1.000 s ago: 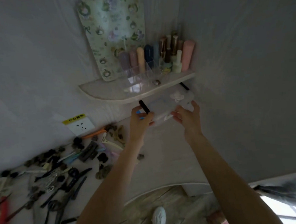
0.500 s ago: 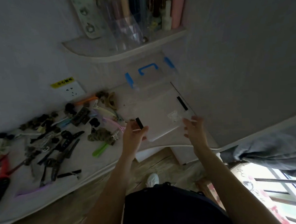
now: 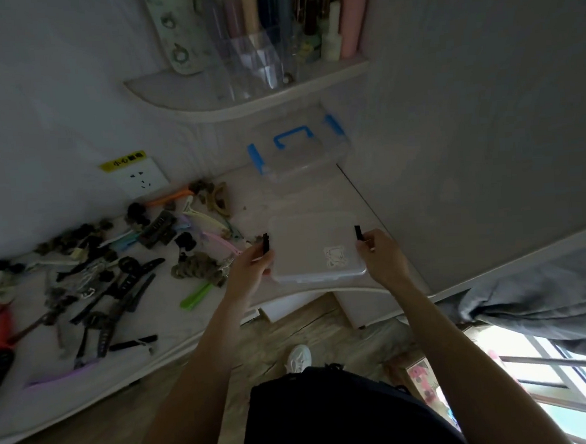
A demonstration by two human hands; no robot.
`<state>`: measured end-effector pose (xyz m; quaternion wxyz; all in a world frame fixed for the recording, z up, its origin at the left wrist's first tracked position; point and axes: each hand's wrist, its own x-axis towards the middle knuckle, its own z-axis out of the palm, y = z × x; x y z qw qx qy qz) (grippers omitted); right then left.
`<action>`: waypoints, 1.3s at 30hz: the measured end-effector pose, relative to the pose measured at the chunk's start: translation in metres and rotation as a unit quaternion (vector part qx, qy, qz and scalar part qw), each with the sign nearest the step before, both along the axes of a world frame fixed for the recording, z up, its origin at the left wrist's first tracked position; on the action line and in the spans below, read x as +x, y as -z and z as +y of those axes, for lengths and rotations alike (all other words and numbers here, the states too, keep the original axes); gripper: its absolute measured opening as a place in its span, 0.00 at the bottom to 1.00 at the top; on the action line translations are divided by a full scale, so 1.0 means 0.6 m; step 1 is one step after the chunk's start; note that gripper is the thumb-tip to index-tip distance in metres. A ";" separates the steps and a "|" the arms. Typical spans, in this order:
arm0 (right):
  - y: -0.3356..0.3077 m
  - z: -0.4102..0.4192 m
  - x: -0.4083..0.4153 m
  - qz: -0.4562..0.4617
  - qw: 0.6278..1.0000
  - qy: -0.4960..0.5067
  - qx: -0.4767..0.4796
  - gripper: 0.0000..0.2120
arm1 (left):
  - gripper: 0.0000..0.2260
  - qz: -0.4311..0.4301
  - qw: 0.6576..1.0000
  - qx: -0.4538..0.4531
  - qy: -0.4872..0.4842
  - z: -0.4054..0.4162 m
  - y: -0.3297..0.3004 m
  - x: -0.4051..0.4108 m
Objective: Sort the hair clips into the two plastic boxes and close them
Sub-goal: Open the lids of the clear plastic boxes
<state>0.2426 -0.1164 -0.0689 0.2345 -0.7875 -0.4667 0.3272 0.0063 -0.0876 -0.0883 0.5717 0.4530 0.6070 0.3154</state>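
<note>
Hair clips (image 3: 109, 277) lie scattered over the left half of the pale table (image 3: 320, 194), a loose spread of black, green, pink and orange pieces reaching from the wall to the near edge. At about three o'clock from that spread sits the clear box with black latches (image 3: 315, 246), flat on the table near its front edge, lid on. The left hand (image 3: 250, 270) curls its fingers around the box's left side at the black latch; the right hand (image 3: 383, 255) pinches the right side at the other black latch. At twelve o'clock from this box, against the wall, stands the clear box with blue latches (image 3: 297, 149), apart from it. Above that, a curved shelf (image 3: 243, 101) carries tubes and a clear organiser. A wall socket (image 3: 139, 178) sits at ten o'clock from the held box.
</note>
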 end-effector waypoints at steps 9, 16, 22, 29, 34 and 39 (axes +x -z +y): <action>-0.009 -0.011 0.000 -0.085 0.989 -0.089 0.077 0.15 | 0.05 0.093 0.994 0.058 0.022 0.038 -0.012 0.010; 0.001 -0.025 -0.045 -0.272 0.909 -0.295 0.110 0.14 | 0.12 0.054 0.987 0.047 -0.144 0.015 -0.007 0.010; -0.022 -0.027 -0.044 -0.175 0.947 -0.237 0.129 0.08 | 0.23 -0.080 0.988 -0.101 -0.084 -0.041 -0.003 0.048; -0.087 -0.009 0.004 -0.057 0.978 -0.106 0.172 0.07 | 0.41 -0.001 0.996 -0.049 -0.070 -0.018 0.006 0.093; -0.077 0.001 0.066 -0.127 0.982 -0.040 0.136 0.05 | 0.43 -0.005 0.998 -0.031 -0.060 -0.001 0.021 0.119; -0.062 -0.012 0.078 -0.236 0.968 -0.018 0.081 0.11 | 0.34 -0.002 0.999 -0.025 0.020 0.017 0.030 0.154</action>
